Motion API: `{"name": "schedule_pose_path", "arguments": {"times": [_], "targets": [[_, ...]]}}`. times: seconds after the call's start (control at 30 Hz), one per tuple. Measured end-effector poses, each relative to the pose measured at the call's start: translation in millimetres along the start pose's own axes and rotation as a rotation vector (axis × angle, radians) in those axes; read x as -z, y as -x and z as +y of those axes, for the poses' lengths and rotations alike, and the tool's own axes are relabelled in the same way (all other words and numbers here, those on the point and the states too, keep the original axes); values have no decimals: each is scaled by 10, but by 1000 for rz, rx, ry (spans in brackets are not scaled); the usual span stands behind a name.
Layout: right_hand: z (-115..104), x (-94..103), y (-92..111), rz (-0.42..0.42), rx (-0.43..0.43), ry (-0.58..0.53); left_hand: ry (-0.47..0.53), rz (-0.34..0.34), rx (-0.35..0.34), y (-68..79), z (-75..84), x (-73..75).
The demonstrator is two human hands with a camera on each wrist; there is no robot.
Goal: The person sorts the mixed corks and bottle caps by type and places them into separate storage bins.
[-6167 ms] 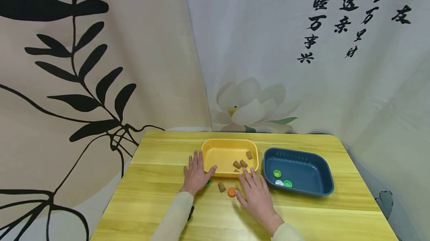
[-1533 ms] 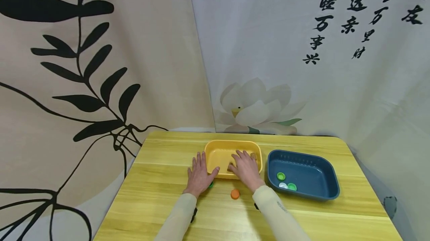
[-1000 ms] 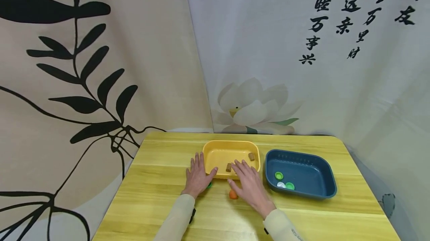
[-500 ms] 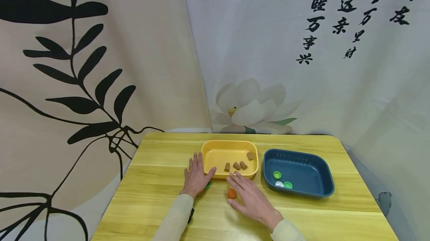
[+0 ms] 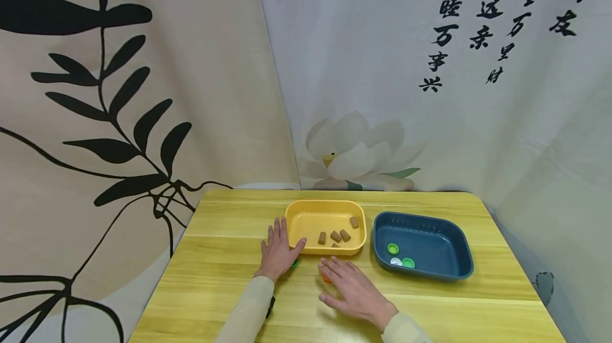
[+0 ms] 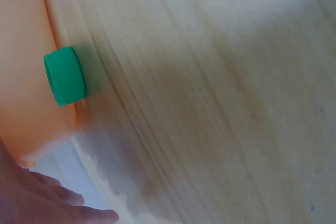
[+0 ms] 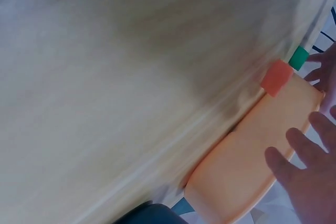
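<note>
My left hand [image 5: 276,258] rests against the left front corner of the yellow tray [image 5: 303,221], its fingers spread and straight. Several short brown cork-like pieces [image 5: 322,238] lie inside that tray. Just in front of the tray, beside my left hand, stands a green bottle cap [image 6: 65,77]. My right hand [image 5: 354,290] hovers with extended fingers over the table, partly covering an orange cap [image 5: 326,279]. In the right wrist view the orange cap [image 7: 276,77] sits by the tray's front wall, near the green one, and nothing is between my right fingers.
To the right of the yellow tray stands a dark blue tray [image 5: 430,250] with two green caps [image 5: 393,249] and a white one [image 5: 396,261] in it. A printed curtain [image 5: 229,93] hangs behind the wooden table [image 5: 215,279].
A cork piece that lay on the table beside the orange cap now lies in the yellow tray. My right hand has drawn back from the tray toward the orange cap. My left hand stays put.
</note>
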State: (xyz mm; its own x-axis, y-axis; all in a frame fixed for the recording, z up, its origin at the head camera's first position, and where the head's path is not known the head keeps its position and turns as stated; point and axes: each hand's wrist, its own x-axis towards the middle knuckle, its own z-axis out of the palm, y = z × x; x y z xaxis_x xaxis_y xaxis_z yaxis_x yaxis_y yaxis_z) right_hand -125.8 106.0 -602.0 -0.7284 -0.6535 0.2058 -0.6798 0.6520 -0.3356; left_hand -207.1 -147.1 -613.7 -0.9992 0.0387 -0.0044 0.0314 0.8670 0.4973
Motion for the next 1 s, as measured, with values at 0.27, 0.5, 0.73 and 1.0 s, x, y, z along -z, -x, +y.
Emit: {"name": "schedule_pose_path", "arguments": {"times": [0.27,0.5,0.73,1.0], "targets": [[9,-80,-33,-113,-89,39,-3,20,-14,5,0,-8],[-16,-78,-21,-149,-96,90,4,12,-6,19,17,9],[-9,-51,21,-117,-68,100,-2,24,-13,11,15,6],[10,-19,65,-93,-109,101,11,21,-8,17,19,5]]}}
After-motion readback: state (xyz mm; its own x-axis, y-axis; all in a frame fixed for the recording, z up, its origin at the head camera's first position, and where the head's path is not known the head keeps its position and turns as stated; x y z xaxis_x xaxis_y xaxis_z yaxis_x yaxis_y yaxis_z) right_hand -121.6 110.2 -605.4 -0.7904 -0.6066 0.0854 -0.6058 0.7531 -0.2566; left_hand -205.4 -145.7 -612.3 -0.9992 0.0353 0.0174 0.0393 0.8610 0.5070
